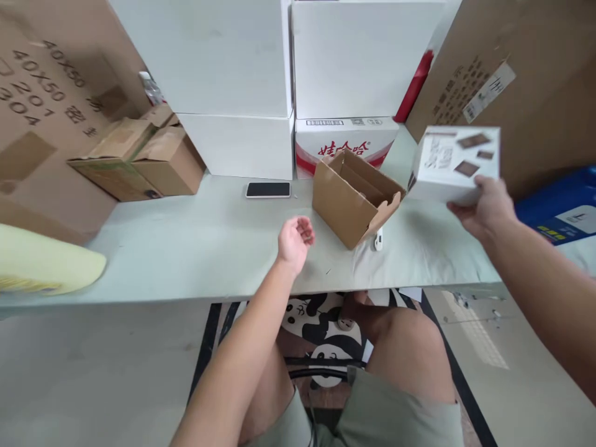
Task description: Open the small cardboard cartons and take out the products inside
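Observation:
My right hand [488,208] grips a small white printed box [459,164] by its near right side, held up over the right part of the table. Dark brown rectangles and lettering show on the box. My left hand [295,243] hovers near the table's front, fingers loosely curled and apart from the thumb, with nothing in it. Just right of it stands an open brown cardboard box [342,208], tilted toward the right, its flaps up. A small white-handled tool [379,239], perhaps a cutter, lies partly behind that box.
A phone [268,190] lies on the table [186,248]. White boxes [233,146] and a red-and-white carton [344,146] line the back. Small brown boxes [153,161] and a pale yellow roll [51,261] are left; a blue container [563,208] and a large carton [526,81] right.

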### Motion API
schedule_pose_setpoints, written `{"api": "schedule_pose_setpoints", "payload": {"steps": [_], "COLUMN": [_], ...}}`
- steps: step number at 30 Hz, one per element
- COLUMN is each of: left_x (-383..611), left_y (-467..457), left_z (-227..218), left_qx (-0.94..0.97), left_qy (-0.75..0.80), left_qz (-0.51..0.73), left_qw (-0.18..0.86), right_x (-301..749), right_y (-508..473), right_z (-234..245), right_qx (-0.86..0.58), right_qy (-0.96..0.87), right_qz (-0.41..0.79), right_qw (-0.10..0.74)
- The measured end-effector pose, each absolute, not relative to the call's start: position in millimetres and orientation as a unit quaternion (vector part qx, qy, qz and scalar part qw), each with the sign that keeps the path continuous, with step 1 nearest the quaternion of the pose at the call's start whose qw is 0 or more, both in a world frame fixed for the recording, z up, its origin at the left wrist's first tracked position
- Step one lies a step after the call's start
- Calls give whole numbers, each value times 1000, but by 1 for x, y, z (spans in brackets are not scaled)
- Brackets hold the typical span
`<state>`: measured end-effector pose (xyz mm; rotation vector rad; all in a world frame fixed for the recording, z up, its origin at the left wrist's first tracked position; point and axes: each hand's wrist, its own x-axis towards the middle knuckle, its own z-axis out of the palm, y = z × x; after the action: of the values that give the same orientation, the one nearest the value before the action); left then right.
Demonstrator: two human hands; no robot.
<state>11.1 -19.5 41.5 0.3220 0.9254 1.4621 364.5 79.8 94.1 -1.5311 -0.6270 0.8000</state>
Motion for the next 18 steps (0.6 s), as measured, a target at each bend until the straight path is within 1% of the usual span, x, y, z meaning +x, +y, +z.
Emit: {"api": "schedule_pose_setpoints", "payload": {"steps": [3,6,11,15,18], "left_x": [24,29,26,20,18], "left_y": [-9,9,36,49,54], "left_z": [6,-5,-3,-6,-8], "left_qx": [89,82,102,102,97], "left_qy": [413,393,350,359,356], "left_qz": [618,611,597,608,618], "left_qw": [663,682,714,701,694], "right_x": [380,385,371,349,337], "right_y": [104,140,219,276,292], "right_z": [49,22,12,9,4], "right_qx": [-738,-778,-826,-828,-800], "right_qy": [-213,-213,-255,-299,-387], "right_qz": [332,300,220,223,214], "right_qw": [547,510,453,419,406]}}
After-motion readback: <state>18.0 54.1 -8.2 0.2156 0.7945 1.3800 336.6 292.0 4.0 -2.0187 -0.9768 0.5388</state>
